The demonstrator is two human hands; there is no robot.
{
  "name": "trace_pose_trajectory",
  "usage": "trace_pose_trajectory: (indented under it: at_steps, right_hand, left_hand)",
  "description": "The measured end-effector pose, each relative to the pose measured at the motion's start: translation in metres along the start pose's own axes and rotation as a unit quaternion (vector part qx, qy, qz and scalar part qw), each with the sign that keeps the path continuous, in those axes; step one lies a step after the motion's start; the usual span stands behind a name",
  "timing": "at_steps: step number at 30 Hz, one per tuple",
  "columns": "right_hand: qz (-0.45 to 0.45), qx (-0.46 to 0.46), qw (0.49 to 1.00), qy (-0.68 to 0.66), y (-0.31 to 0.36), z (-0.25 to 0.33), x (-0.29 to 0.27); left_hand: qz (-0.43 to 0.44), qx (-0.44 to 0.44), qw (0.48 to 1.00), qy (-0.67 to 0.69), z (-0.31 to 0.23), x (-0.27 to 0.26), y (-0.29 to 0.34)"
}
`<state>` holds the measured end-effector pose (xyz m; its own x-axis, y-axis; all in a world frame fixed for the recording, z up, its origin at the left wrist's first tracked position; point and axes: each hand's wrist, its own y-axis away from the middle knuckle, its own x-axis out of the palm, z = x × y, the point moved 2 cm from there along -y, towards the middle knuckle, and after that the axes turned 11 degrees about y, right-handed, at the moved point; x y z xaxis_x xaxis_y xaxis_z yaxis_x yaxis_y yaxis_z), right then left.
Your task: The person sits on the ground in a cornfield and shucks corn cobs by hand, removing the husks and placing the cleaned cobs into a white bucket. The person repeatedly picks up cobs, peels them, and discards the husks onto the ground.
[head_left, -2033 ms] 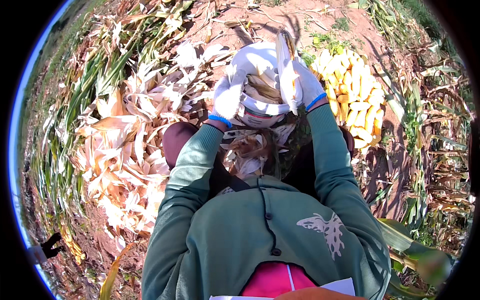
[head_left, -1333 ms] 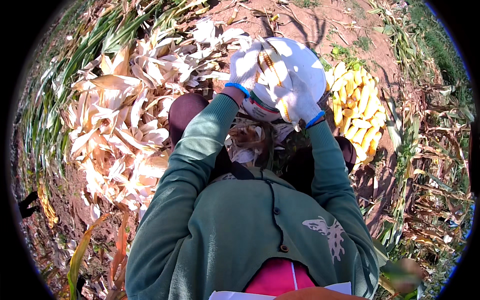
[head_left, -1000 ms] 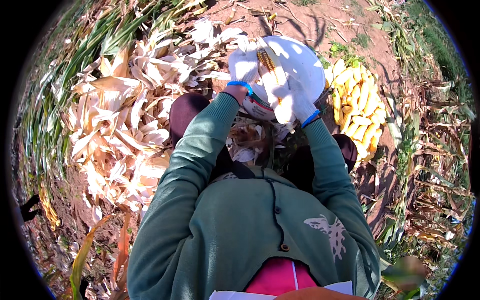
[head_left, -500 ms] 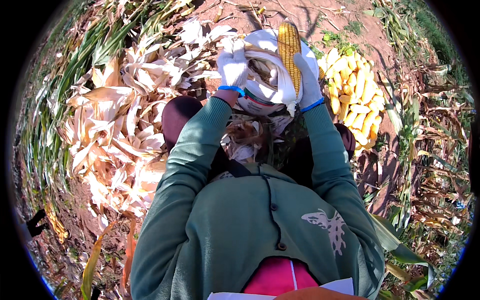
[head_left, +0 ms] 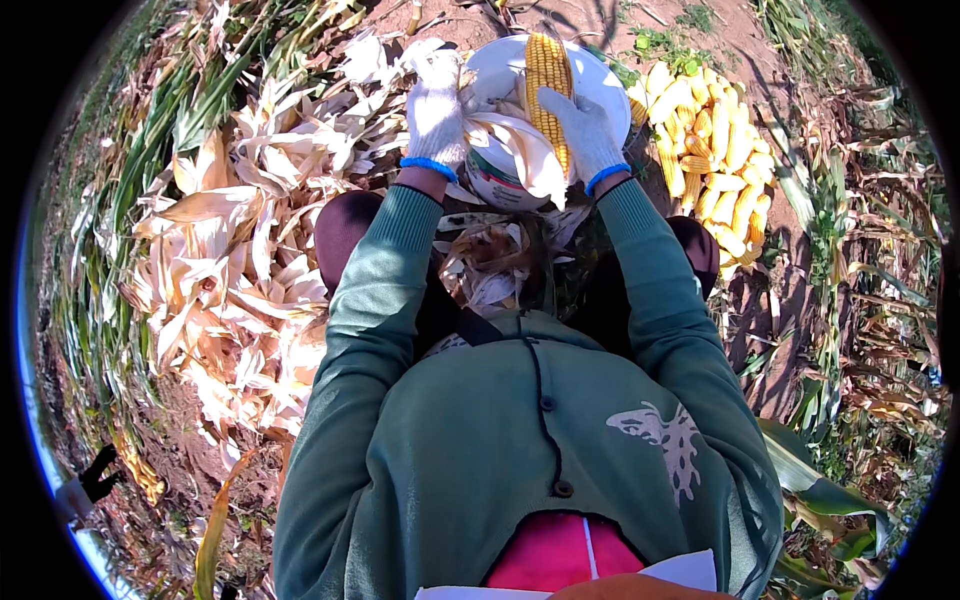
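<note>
Sleeves (head_left: 372, 280), two of them and green, are reaching forward above two dark-clad knees (head_left: 342, 235). Loose dry husks (head_left: 487, 255) are lying between the knees, just short of one white bucket (head_left: 498, 187). Over it, the gloved right hand (head_left: 583, 130) is clasping one yellow ear of corn (head_left: 549, 85), its thumb pressing the kernels. The gloved left hand (head_left: 436, 120) is curling beside the pale peeled husk (head_left: 520, 145), though I cannot tell whether it is gripping any. The two hands are standing apart. Unlike one second ago, when husk was wrapping most of the ear, bare kernels are now showing along nearly all of it, and the husk is hanging open on its left side. The tip is pointing to the far side, the long axis running near to far and leaning slightly left at that end. One husk heap (head_left: 250, 270) is spreading on the left; one pile of yellow ears (head_left: 715, 160), too overlapped to count, is lying on the right. Reddish soil (head_left: 735, 45) is showing beyond.
</note>
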<state>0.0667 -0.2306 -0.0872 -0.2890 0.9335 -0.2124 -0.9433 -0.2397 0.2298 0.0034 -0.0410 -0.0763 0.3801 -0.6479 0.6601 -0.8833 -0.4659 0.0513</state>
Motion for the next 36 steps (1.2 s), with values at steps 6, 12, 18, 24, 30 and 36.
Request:
trace_pose_trajectory:
  at_steps: [6,12,18,24,30,36]
  right_hand:
    - [-0.214,-0.054,0.975,-0.015,-0.017,0.007,-0.067]
    - [-0.241,-0.124,0.954,-0.130,-0.008,0.027,-0.057]
    - [-0.213,-0.184,0.958,0.061,0.004,0.043,-0.046]
    - [-0.263,-0.192,0.919,0.221,0.005,0.044,-0.035]
    - [-0.316,-0.157,0.933,0.072,-0.002,0.034,-0.034]
    - [-0.245,-0.108,0.961,0.065,-0.024,0.000,-0.063]
  left_hand:
    - [0.162,-0.142,0.934,-0.283,-0.006,-0.008,0.012]
    - [0.256,-0.084,0.851,-0.451,0.016,-0.016,0.008]
    - [0.107,-0.003,0.892,-0.440,-0.006,0.002,0.011]
    - [0.099,0.244,0.824,-0.502,-0.003,0.015,0.014]
    - [0.236,0.411,0.739,-0.478,0.016,0.040,0.040]
    - [0.266,0.482,0.696,-0.461,0.003,0.047,0.045]
